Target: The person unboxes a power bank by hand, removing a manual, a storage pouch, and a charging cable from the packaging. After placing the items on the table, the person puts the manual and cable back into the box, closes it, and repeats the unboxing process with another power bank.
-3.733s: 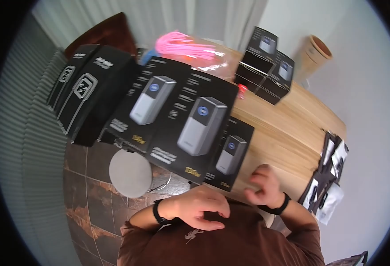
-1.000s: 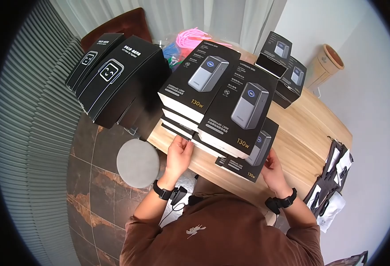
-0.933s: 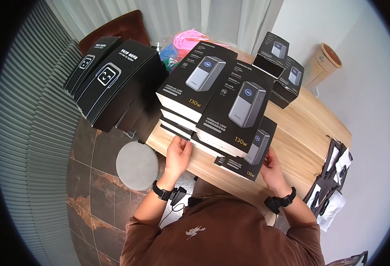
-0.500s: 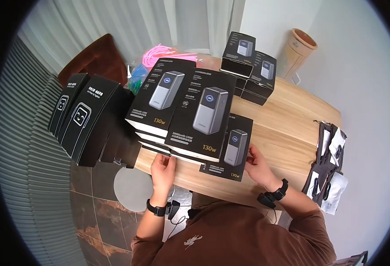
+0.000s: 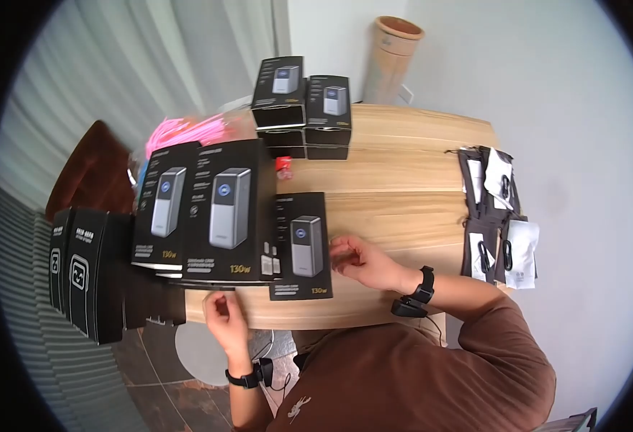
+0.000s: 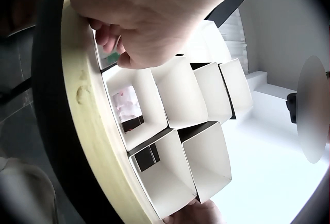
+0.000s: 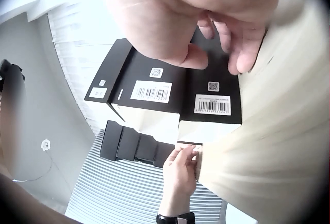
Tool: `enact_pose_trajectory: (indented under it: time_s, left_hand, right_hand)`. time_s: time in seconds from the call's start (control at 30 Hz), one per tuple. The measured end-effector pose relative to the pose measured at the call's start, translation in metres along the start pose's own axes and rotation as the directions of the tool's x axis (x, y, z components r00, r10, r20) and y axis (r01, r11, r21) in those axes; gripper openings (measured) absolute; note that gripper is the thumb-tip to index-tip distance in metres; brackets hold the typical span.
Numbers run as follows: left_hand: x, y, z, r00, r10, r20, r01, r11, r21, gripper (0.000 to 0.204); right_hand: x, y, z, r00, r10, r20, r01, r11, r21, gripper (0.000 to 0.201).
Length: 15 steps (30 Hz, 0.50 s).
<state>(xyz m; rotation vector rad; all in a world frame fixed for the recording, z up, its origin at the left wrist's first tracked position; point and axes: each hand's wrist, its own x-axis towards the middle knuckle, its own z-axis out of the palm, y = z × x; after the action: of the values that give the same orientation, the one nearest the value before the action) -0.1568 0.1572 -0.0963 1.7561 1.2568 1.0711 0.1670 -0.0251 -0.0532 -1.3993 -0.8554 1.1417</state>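
Black power bank boxes [image 5: 223,209] stand in a tall stack at the table's front left, with a lower box [image 5: 302,248] against the stack's right. Seen from the left wrist, several boxes [image 6: 180,92] have open ends facing the person and white, hollow insides. My left hand [image 5: 226,324] is at the stack's bottom front edge; its curled fingers and thumb pinch the rim of a bottom box. My right hand [image 5: 363,266] lies beside the lower box, fingers loosely bent, with fingertips close to its side and the tabletop in the right wrist view.
More small black boxes [image 5: 302,104] are piled at the back, near a red packet [image 5: 283,167]. Two larger black boxes [image 5: 86,277] stand left, by a bag of pink strands [image 5: 187,133]. Dark pouches with cables [image 5: 486,216] lie right. Below the table's edge is a round stool [image 5: 201,353].
Both hands, first held apart from the boxes, have come to the stack's front and right side. The head view has swung right; the boxes keep roughly the same arrangement.
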Motion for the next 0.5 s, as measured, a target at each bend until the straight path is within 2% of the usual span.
enact_pose_trajectory:
  time_s: [0.03, 0.1, 0.13, 0.2, 0.23, 0.27, 0.3, 0.33, 0.4, 0.43, 0.5]
  left_hand:
    - [-0.004, 0.009, -0.003, 1.0, 0.001, -0.021, -0.001, 1.0, -0.005, 0.007]
    - [-0.012, 0.012, -0.001, 0.979, 0.174, -0.109, -0.183, 0.98, -0.079, 0.008]
    - [-0.016, 0.013, -0.001, 0.953, 0.256, -0.161, -0.275, 0.955, -0.108, 0.01]
    - [-0.037, 0.025, -0.002, 0.952, 0.285, -0.106, -0.299, 0.942, -0.15, 0.014]
    - [-0.047, 0.034, 0.0, 0.951, 0.299, -0.08, -0.309, 0.936, -0.171, 0.016]
    - [-0.054, 0.043, 0.002, 0.931, 0.354, 0.087, -0.33, 0.921, -0.208, 0.015]
    - [-0.06, 0.051, 0.003, 0.881, 0.403, 0.248, -0.345, 0.906, -0.247, 0.015]
    - [-0.066, 0.058, 0.005, 0.801, 0.446, 0.399, -0.352, 0.891, -0.287, 0.014]
    - [-0.06, 0.084, 0.026, 0.586, 0.536, 0.608, -0.411, 0.843, -0.347, 0.014]
    - [-0.058, 0.094, 0.036, 0.548, 0.562, 0.619, -0.465, 0.82, -0.334, 0.015]
    - [-0.054, 0.11, 0.055, 0.464, 0.611, 0.641, -0.57, 0.76, -0.311, 0.016]
  right_hand:
    - [-0.001, -0.002, -0.009, 1.0, 0.025, -0.013, -0.025, 1.0, 0.01, 0.043]
    - [0.002, -0.007, -0.035, 0.997, 0.075, -0.025, -0.074, 0.997, 0.035, 0.034]
    - [0.006, -0.018, -0.05, 0.999, 0.029, -0.043, -0.026, 0.998, 0.051, 0.024]
    - [0.02, -0.044, -0.073, 0.982, 0.027, -0.186, -0.004, 0.993, 0.121, 0.031]
    - [0.032, -0.052, -0.083, 0.961, -0.051, -0.27, 0.087, 0.989, 0.123, 0.04]
    - [0.046, -0.062, -0.091, 0.928, -0.124, -0.352, 0.175, 0.978, 0.116, 0.051]
    - [0.062, -0.07, -0.102, 0.914, -0.092, -0.394, 0.131, 0.989, 0.073, 0.069]
    - [0.079, -0.076, -0.112, 0.898, -0.063, -0.436, 0.086, 0.996, 0.032, 0.089]
    - [0.111, -0.092, -0.119, 0.883, 0.006, -0.47, 0.006, 1.0, 0.025, 0.11]
    - [0.125, -0.098, -0.119, 0.873, 0.042, -0.485, -0.034, 0.999, 0.025, 0.121]
    - [0.149, -0.111, -0.119, 0.871, 0.116, -0.478, -0.094, 0.993, 0.07, 0.127]
